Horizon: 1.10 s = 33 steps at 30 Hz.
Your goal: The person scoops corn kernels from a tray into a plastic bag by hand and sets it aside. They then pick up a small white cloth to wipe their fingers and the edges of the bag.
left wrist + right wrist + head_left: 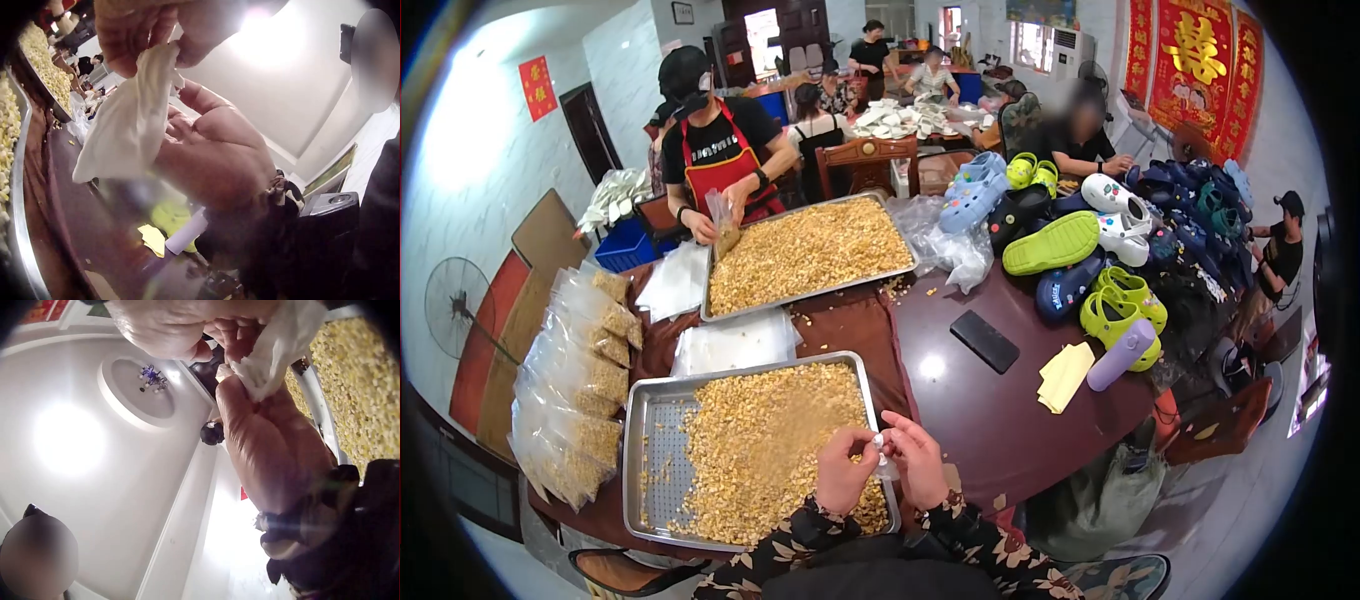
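Note:
Over the right side of the near metal tray (636, 470), both hands meet at a thin, soft white sheet (125, 125), crumpled where the fingers grip it. It looks like a tissue or thin film; I cannot tell which. My left hand (842, 470) pinches it between thumb and curled fingers. From the other side, my right hand (918, 470) pinches it too, with one finger extended. In the left wrist view the sheet hangs down in front of the right hand. Yellow corn-like pieces (750, 440) fill most of the tray below, with its perforated left part bare.
Filled clear bags (580, 420) stand at left. Flat bags (735, 343) lie between the trays. A person in a red apron (725, 165) holds a bag at the far tray (810, 250). A phone (984, 341), yellow cloth (1066, 377), purple bottle (1122, 355) and piled clogs (1052, 243) occupy the right.

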{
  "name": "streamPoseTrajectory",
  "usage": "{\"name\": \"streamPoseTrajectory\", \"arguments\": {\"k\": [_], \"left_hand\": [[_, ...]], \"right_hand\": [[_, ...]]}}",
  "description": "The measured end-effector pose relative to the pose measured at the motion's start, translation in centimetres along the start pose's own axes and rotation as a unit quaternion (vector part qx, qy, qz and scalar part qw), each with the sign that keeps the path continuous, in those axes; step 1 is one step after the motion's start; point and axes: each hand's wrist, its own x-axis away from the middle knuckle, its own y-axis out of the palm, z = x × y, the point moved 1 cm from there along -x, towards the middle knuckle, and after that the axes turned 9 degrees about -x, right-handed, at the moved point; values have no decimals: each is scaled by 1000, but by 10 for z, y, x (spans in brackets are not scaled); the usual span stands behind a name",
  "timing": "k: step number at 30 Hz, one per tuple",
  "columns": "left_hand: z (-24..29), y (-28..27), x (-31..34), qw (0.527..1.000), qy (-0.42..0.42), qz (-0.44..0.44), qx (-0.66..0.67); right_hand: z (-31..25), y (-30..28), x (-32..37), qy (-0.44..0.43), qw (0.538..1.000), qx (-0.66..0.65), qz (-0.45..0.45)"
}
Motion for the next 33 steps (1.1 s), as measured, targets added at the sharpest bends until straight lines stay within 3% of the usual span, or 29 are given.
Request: {"name": "streamPoseTrajectory", "arguments": {"k": [9,17,19,23,28,33], "left_hand": [[-17,-4,0,986,-104,18,129],[-24,-16,-3,994,-60,7,96],[-16,-17,-5,1000,-17,-9,16],[-18,-19,-7,999,-30,-32,-12],[-9,-20,-6,996,-66,-58,-13],[-13,-14,-1,998,-42,-47,29]], "right_hand": [[-5,12,-5,5,999,-23,-27],[9,-2,-9,-28,996,66,-45],[5,1,-6,-53,982,181,-32],[4,1,-4,-52,979,193,-35],[7,-5,-8,-8,994,99,-40],[1,3,-4,-2,996,81,-34]]}}
